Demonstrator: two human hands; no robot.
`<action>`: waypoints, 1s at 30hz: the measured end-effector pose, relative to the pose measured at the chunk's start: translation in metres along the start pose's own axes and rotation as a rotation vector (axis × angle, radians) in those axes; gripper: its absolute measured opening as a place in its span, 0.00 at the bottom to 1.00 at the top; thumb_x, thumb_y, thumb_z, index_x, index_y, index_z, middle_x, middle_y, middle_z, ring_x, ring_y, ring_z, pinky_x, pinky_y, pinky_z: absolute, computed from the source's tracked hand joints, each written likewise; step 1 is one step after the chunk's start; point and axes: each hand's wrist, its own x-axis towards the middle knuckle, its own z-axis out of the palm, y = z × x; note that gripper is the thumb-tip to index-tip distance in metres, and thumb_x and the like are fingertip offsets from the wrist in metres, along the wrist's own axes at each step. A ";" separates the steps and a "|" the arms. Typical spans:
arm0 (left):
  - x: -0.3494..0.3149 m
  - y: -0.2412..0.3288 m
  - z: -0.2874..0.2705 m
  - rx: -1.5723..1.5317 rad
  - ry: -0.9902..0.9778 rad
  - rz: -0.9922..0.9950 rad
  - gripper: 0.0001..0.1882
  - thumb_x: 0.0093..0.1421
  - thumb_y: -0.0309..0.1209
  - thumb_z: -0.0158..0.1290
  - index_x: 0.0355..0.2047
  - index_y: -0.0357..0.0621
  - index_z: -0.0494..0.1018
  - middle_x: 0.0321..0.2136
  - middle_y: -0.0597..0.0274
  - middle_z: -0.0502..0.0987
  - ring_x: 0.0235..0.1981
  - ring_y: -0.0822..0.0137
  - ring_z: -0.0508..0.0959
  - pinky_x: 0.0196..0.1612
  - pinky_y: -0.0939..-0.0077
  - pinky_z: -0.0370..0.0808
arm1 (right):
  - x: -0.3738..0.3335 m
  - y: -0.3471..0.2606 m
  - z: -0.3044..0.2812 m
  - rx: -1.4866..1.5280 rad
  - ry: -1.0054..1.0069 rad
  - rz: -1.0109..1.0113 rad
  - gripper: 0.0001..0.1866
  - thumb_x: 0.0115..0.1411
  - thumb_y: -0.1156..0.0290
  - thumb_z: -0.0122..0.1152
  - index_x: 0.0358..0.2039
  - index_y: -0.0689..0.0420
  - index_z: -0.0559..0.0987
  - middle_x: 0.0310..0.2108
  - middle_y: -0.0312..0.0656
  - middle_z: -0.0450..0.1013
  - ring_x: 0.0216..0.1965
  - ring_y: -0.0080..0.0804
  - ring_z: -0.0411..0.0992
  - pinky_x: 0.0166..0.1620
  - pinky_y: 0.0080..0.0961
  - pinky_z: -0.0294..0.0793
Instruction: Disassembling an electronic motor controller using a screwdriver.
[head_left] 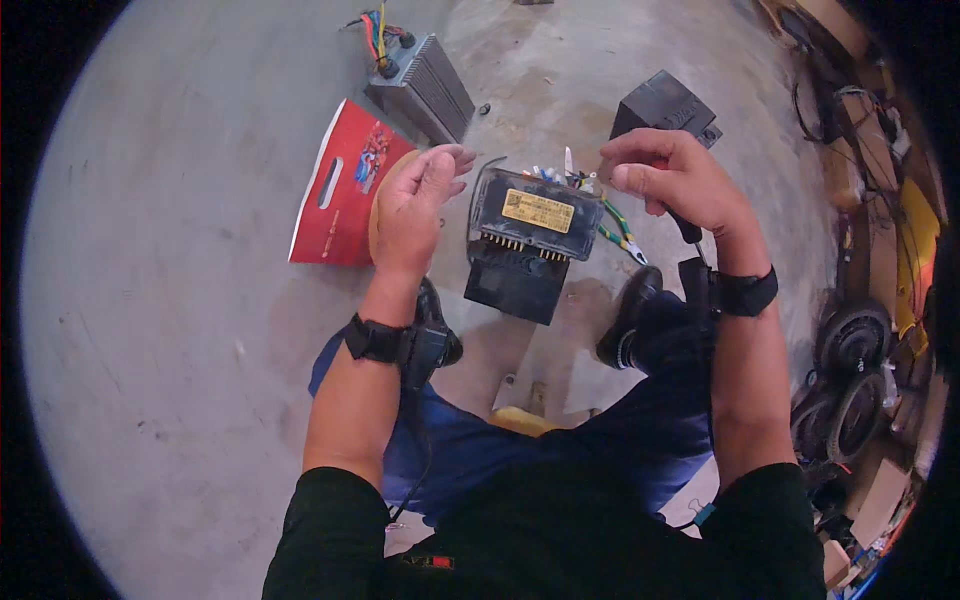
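Note:
In front of me a black controller box (490, 212) with a yellow label and a row of gold-coloured pins rests on a black block (515, 288). My left hand (412, 205) is held up to its left, fingers stretched out and holding nothing. My right hand (685, 180) is raised to the right of the box, its fingers curled round a screwdriver (686, 229) with a dark handle. The screwdriver's shaft points back toward my wrist. Thumb and forefinger come close together; whether something small is between them I cannot tell. Pliers (625, 235) with green and yellow handles lie beside the box.
A red carton (335, 220) with a handle slot stands at the left, partly behind my left hand. Beyond it is a grey finned metal case (430, 90) with coloured wires. Another black box (665, 105) sits at the far right. Tyres (855, 415) and clutter line the right edge.

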 end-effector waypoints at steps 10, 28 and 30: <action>-0.012 0.015 -0.005 0.298 0.348 0.363 0.11 0.69 0.30 0.50 0.44 0.32 0.75 0.34 0.53 0.81 0.34 0.67 0.81 0.42 0.73 0.78 | -0.026 -0.041 -0.008 0.247 0.094 -0.234 0.20 0.62 0.62 0.63 0.48 0.65 0.79 0.31 0.41 0.78 0.20 0.18 0.68 0.26 0.16 0.69; -0.104 0.000 0.078 0.266 -0.491 0.560 0.10 0.57 0.28 0.61 0.25 0.35 0.72 0.20 0.52 0.72 0.20 0.51 0.73 0.23 0.62 0.68 | -0.044 -0.058 0.048 0.748 0.040 -0.611 0.18 0.69 0.58 0.52 0.38 0.63 0.77 0.25 0.41 0.74 0.21 0.23 0.71 0.26 0.20 0.71; -0.101 0.000 0.077 0.277 -0.505 0.568 0.11 0.57 0.28 0.61 0.24 0.36 0.71 0.19 0.52 0.71 0.20 0.51 0.72 0.23 0.62 0.68 | -0.043 -0.054 0.043 0.732 0.011 -0.610 0.19 0.66 0.57 0.56 0.39 0.63 0.78 0.27 0.41 0.74 0.23 0.24 0.73 0.28 0.20 0.73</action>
